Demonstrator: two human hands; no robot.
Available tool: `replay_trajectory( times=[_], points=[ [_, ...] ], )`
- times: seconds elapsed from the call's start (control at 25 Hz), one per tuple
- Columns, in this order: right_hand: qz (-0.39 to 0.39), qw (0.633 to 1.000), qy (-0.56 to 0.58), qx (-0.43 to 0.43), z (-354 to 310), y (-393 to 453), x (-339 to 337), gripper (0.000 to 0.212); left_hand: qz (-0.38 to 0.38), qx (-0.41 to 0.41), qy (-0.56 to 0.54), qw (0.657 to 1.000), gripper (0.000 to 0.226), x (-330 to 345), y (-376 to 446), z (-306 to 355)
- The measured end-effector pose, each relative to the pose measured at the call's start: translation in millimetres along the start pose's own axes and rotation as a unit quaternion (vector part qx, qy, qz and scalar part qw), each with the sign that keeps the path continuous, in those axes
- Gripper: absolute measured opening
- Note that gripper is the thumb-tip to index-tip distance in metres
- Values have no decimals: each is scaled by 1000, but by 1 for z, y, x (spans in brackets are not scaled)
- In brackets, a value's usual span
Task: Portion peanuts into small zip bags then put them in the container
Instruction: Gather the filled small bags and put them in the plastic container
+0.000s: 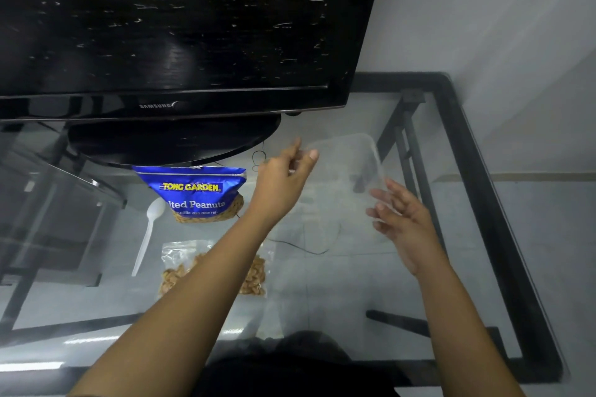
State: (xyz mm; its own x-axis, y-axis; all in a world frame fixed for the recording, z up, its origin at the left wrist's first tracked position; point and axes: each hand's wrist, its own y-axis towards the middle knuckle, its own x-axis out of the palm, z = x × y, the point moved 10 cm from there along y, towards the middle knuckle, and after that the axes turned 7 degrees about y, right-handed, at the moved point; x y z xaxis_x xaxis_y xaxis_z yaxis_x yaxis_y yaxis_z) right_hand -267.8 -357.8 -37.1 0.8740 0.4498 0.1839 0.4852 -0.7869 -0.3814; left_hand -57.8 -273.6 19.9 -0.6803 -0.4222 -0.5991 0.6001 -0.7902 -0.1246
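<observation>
Hands are working the clear container (348, 171) at the glass table (467, 235): left hand (283, 177) pinching its far-left rim, right hand (400, 216) bracing the near edge with fingers spread, likely to steady it. Filled zip bags (180, 267) are lying near the peanut pouch (193, 193), waiting.

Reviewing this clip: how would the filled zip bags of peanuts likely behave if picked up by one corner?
The filled zip bags would probably sag, since the thin clear film lies flat and wrinkled on the glass table. The loose peanuts would likely slide to the low end. The glossy film may be slippery.
</observation>
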Motion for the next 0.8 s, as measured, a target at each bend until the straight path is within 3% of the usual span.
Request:
replay_trajectory(
  times=[0.08,0.16,0.24,0.4,0.52,0.64,0.8],
  points=[
    [78,996,46,-10,3,6,-29,44,20,12,153,988,54,9,-8,-17],
    [140,989,50,-16,6,15,-57,47,3,7,337,941,52,19,-14,-40],
    [181,983,18,-3,13,28,-78,46,-12,-45,411,910,50,20,-15,-64],
    [187,977,-93,50,33,52,-84,39,-10,-137,345,928,36,20,-7,-92],
    [169,960,-216,57,47,66,-81,46,10,-177,277,944,28,16,-2,-103],
    [180,920,-347,22,43,70,-76,52,27,-181,261,948,28,13,0,-105],
    [196,880,-433,2,41,68,-70,57,31,-173,264,948,28,12,2,-106]
  ],
)
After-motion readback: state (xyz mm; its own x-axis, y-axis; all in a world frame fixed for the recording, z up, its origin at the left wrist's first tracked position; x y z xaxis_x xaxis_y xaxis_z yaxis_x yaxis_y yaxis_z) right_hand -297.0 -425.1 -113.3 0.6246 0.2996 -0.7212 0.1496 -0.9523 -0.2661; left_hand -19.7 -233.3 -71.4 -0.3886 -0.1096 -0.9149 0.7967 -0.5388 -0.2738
